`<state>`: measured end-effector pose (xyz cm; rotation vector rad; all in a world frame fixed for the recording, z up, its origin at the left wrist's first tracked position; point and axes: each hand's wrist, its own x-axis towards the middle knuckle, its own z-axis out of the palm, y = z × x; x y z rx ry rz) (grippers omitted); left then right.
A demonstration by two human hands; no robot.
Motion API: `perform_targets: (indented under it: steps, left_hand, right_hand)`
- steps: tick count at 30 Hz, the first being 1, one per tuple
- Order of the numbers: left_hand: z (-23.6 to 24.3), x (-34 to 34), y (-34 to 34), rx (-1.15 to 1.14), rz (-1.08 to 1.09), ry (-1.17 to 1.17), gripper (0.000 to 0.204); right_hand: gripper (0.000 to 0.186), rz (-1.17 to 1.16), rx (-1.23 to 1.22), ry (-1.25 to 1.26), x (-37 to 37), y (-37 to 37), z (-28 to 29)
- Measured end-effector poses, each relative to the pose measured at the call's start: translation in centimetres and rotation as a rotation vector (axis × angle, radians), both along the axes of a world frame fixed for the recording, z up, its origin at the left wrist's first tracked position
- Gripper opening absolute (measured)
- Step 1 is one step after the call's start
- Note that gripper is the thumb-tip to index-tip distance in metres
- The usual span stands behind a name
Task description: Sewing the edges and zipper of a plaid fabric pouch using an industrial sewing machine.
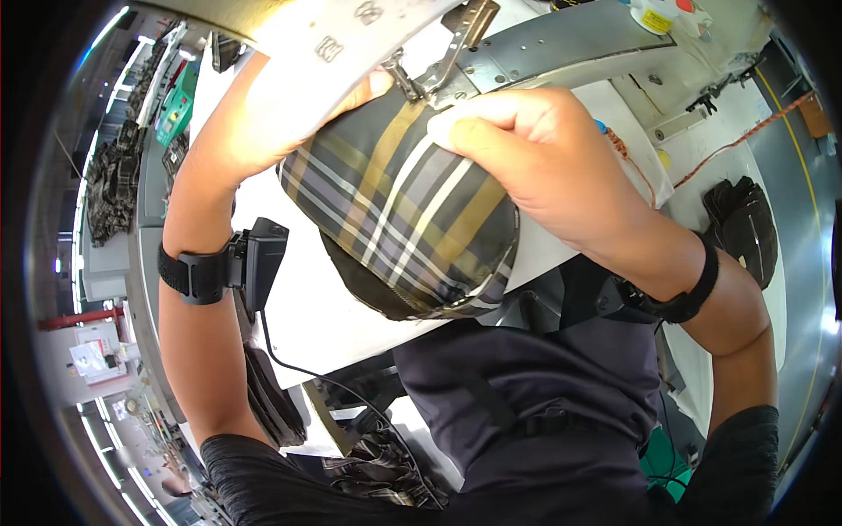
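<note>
A plaid cloth piece in grey, olive and white, rounded like a cap or pouch with a dark underside, lies under the presser foot of a sewing machine. My right hand is closed on its upper right edge, pinching it between thumb and fingers close to the foot. My left hand reaches along the cloth's far left edge. The machine's white arm hides most of that hand; one stretched-out digit shows on the cloth beside the foot.
A metal plate runs to the right of the foot. A dark cloth item lies on the right. An orange cord crosses there. Plaid pieces are heaped below the white table. A black cable hangs from my left wrist strap.
</note>
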<state>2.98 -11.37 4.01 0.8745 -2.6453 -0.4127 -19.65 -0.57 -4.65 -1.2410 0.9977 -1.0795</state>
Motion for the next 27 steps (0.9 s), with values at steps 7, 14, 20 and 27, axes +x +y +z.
perform_targets:
  steps: [7, 14, 20, 27]
  left_hand:
    - [-1.4, -0.1, -0.4, 0.097, 0.035, 0.133, 0.048]
    - [-2.8, 0.8, -0.5, -0.025, -0.027, 0.236, 0.031]
    - [-2.7, -0.5, 11.9, -0.161, 0.242, 0.062, 0.05]
    - [-5.9, -3.2, 14.8, -0.323, 0.14, 0.11, 0.07]
  right_hand:
    - [0.035, -0.145, -0.134, -0.094, 1.1, 0.1, -1.1]
    - [0.035, -0.189, -0.178, -0.058, 2.0, 1.1, -0.9]
    - [0.034, -0.22, -0.167, -0.162, 2.8, 1.3, -2.9]
    - [0.033, -0.156, 0.199, -0.784, 3.8, 4.5, -2.5]
